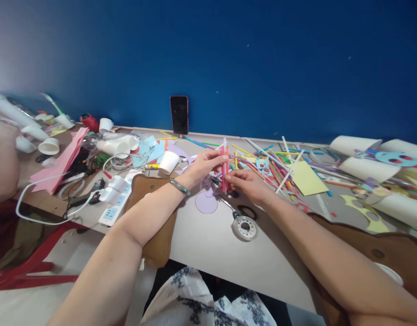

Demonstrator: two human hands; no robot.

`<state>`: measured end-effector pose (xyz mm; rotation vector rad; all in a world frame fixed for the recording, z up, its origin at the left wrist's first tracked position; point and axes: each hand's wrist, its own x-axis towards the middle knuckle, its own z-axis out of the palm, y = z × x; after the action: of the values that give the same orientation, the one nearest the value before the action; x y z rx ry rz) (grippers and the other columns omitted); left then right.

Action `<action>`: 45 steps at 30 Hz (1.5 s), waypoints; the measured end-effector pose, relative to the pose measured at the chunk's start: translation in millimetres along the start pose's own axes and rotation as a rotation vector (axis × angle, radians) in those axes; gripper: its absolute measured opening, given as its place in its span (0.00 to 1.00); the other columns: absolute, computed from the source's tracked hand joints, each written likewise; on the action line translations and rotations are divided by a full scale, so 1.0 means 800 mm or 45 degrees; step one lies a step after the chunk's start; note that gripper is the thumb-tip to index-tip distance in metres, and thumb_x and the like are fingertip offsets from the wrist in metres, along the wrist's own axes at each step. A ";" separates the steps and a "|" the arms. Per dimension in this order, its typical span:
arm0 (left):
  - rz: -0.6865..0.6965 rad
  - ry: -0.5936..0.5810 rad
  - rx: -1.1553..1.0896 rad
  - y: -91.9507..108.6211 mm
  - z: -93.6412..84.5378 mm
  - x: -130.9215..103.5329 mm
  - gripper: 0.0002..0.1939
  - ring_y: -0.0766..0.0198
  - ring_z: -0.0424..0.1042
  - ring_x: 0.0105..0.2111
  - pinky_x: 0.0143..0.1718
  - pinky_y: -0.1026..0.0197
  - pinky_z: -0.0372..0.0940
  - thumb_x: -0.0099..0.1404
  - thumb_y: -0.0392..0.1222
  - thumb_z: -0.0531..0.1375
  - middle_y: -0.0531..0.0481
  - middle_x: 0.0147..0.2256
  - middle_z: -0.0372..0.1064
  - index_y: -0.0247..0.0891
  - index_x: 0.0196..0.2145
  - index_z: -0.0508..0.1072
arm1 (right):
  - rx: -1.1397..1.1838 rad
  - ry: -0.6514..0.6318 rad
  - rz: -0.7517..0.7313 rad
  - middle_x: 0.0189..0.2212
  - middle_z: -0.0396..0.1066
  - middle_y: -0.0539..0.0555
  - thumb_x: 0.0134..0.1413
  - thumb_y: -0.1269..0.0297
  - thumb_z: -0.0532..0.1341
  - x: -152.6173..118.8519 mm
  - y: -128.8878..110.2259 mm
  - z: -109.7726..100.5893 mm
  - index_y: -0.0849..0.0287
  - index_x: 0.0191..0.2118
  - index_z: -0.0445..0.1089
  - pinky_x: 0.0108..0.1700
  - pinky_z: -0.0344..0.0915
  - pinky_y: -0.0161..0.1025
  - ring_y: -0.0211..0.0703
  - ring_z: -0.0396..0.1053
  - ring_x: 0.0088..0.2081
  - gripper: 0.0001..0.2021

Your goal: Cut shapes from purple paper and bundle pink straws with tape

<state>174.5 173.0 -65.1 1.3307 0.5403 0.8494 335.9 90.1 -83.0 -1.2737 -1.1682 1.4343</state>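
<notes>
Both hands hold a small upright bundle of pink and red strips (224, 168) above the middle of the table. My left hand (210, 164), with a bracelet at the wrist, pinches it near its upper part. Lower down on its right side, the fingers of my right hand (244, 183) are closed on it. A pale strip end sticks up at the top. Just below and to the left lies a purple paper circle (206, 203). Scissors (228, 204) lie under the hands, partly hidden, and a roll of clear tape (245, 227) rests nearer to me.
A phone (179, 114) leans on the blue wall. Coloured sticks and yellow paper (309, 178) lie at right, with white paper rolls (369, 172) beyond. To the left are a paper cup (168, 162), a power strip (116, 203) and pink paper (60, 163). Another person's arm shows far left.
</notes>
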 end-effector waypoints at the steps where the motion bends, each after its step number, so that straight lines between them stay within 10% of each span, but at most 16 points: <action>1: -0.006 -0.006 -0.010 0.000 0.000 0.000 0.18 0.74 0.60 0.21 0.24 0.66 0.55 0.56 0.53 0.69 0.57 0.22 0.62 0.34 0.27 0.71 | 0.001 -0.005 0.005 0.23 0.75 0.52 0.41 0.45 0.73 0.000 0.000 0.000 0.58 0.26 0.74 0.26 0.59 0.36 0.37 0.66 0.24 0.20; 45: 0.013 -0.035 0.254 -0.009 -0.001 0.000 0.18 0.71 0.59 0.23 0.26 0.63 0.54 0.61 0.54 0.64 0.54 0.22 0.61 0.36 0.26 0.71 | -0.058 -0.005 -0.018 0.21 0.73 0.51 0.45 0.45 0.71 0.001 0.005 -0.001 0.59 0.26 0.73 0.26 0.57 0.37 0.37 0.65 0.23 0.20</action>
<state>175.7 173.0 -72.0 1.5257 0.6094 0.8003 336.3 89.9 -87.1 -1.2921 -1.2168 1.4078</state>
